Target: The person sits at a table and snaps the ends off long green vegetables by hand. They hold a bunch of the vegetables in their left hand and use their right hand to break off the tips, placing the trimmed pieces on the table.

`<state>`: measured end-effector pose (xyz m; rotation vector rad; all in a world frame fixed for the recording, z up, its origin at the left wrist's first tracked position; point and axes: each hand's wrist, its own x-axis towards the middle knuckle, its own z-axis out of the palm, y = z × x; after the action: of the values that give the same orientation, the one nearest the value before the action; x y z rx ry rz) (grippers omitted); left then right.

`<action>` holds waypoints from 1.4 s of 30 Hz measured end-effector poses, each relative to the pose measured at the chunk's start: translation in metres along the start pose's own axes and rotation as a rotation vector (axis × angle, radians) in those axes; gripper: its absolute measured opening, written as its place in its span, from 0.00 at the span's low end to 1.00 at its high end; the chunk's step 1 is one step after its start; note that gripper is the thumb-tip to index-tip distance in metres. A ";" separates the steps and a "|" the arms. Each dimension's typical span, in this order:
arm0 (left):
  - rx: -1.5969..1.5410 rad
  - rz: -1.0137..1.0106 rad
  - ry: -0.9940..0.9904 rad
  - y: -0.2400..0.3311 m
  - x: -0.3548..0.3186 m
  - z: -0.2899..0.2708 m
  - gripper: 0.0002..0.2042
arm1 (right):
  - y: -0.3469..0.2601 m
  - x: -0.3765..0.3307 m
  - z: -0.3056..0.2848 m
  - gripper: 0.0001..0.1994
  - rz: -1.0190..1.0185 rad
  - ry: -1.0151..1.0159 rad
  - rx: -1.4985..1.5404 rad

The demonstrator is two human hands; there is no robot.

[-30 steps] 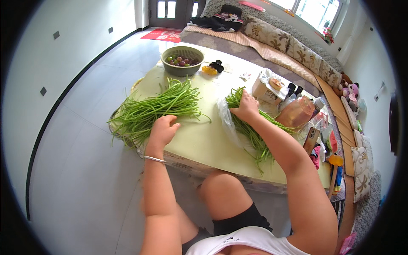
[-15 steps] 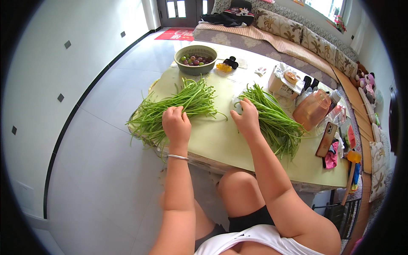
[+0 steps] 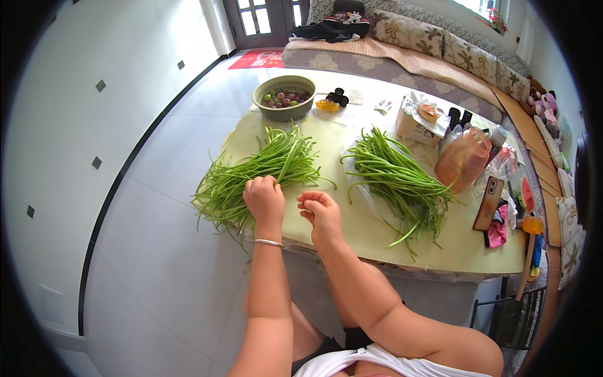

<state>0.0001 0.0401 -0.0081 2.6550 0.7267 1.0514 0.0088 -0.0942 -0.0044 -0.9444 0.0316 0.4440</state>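
In the head view, a person's left hand (image 3: 264,200) curled over the near edge of a loose heap of slender green stems (image 3: 276,160) on a pale-yellow table (image 3: 328,149); whether it pinched any could not be told. The right hand (image 3: 321,217), fingers bent toward the thumb, any hold unclear, hung between that heap and a second green bundle (image 3: 399,179).

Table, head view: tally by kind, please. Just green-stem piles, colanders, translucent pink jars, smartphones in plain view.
Green-stem piles: 2 (left pile, right pile)
Colander: 1
Translucent pink jar: 1
Smartphone: 1
Total: 5
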 end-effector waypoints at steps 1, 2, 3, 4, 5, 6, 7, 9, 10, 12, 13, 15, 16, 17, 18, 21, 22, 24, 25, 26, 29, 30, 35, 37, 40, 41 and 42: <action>-0.045 0.010 0.046 -0.001 0.001 -0.003 0.05 | 0.003 0.002 -0.001 0.08 0.053 -0.018 0.016; -0.099 -0.008 0.079 -0.002 0.002 -0.008 0.04 | 0.005 0.004 -0.002 0.09 0.106 -0.037 0.031; -0.155 -0.022 0.105 -0.002 0.002 -0.012 0.04 | 0.005 0.005 -0.003 0.09 0.159 -0.049 0.049; -0.211 -0.035 0.131 -0.002 0.003 -0.017 0.05 | 0.005 0.007 -0.004 0.09 0.158 -0.073 0.043; -0.227 -0.020 0.148 -0.002 0.002 -0.023 0.05 | 0.002 0.010 -0.004 0.09 0.158 -0.098 0.037; -0.262 -0.036 0.143 0.000 0.001 -0.028 0.04 | 0.000 0.013 -0.005 0.09 0.158 -0.123 0.029; -0.298 -0.052 0.138 0.003 -0.002 -0.031 0.04 | -0.004 0.017 -0.005 0.09 0.139 -0.137 0.043; -0.383 -0.078 0.126 0.007 -0.005 -0.037 0.05 | -0.011 0.022 -0.006 0.09 0.107 -0.165 0.069; -0.420 -0.056 0.056 0.008 -0.006 -0.041 0.05 | -0.014 0.023 -0.005 0.09 0.107 -0.156 0.106; -0.496 -0.010 -0.083 0.014 -0.008 -0.049 0.05 | -0.021 0.025 -0.003 0.10 0.103 -0.136 0.181; -0.534 0.014 -0.153 0.017 -0.008 -0.051 0.05 | -0.020 0.028 -0.005 0.13 0.100 -0.116 0.216; -0.580 0.026 -0.394 0.021 -0.008 -0.055 0.05 | -0.015 0.035 -0.015 0.13 0.099 -0.102 0.265; -0.602 0.030 -0.513 0.022 -0.008 -0.056 0.05 | -0.013 0.038 -0.020 0.13 0.098 -0.096 0.289; -0.601 0.051 -0.537 0.021 -0.008 -0.055 0.05 | -0.010 0.039 -0.025 0.13 0.145 -0.066 0.364; -0.541 0.080 -0.405 0.020 -0.008 -0.051 0.05 | -0.008 0.039 -0.027 0.12 0.187 -0.012 0.403; -0.331 0.132 -0.095 0.010 -0.005 -0.036 0.06 | -0.006 0.038 -0.026 0.12 0.283 0.129 0.489; -0.266 0.149 -0.054 0.006 -0.003 -0.033 0.06 | -0.005 0.038 -0.024 0.12 0.296 0.128 0.493; -0.141 0.182 0.028 0.000 -0.001 -0.026 0.07 | -0.002 0.039 -0.023 0.12 0.320 0.127 0.499; -0.107 0.190 0.019 -0.003 -0.001 -0.021 0.09 | 0.001 0.040 -0.023 0.13 0.335 0.112 0.496; -0.076 0.179 0.002 -0.005 -0.002 -0.017 0.09 | 0.004 0.040 -0.023 0.13 0.350 0.098 0.494; 0.011 0.136 -0.026 -0.005 -0.004 -0.006 0.08 | 0.002 0.035 -0.016 0.14 0.406 0.079 0.435; 0.023 0.124 -0.037 -0.004 -0.004 -0.003 0.07 | 0.000 0.034 -0.014 0.15 0.423 0.078 0.405; -0.090 0.113 -0.023 0.007 -0.001 -0.004 0.05 | 0.001 0.036 -0.011 0.16 0.429 0.083 0.397; -0.138 0.140 -0.067 0.012 0.001 -0.008 0.04 | 0.002 0.038 -0.010 0.16 0.429 0.093 0.427; -0.243 0.153 -0.212 0.016 0.000 -0.014 0.04 | 0.009 0.044 -0.013 0.13 0.403 0.136 0.469; -0.282 0.130 -0.294 0.017 -0.001 -0.015 0.04 | 0.012 0.046 -0.015 0.12 0.391 0.139 0.460; -0.319 0.107 -0.376 0.018 -0.002 -0.017 0.04 | 0.013 0.046 -0.016 0.11 0.380 0.142 0.452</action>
<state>-0.0063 0.0238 0.0098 2.5208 0.3139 0.5975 0.0486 -0.0840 -0.0339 -0.5185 0.4293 0.6858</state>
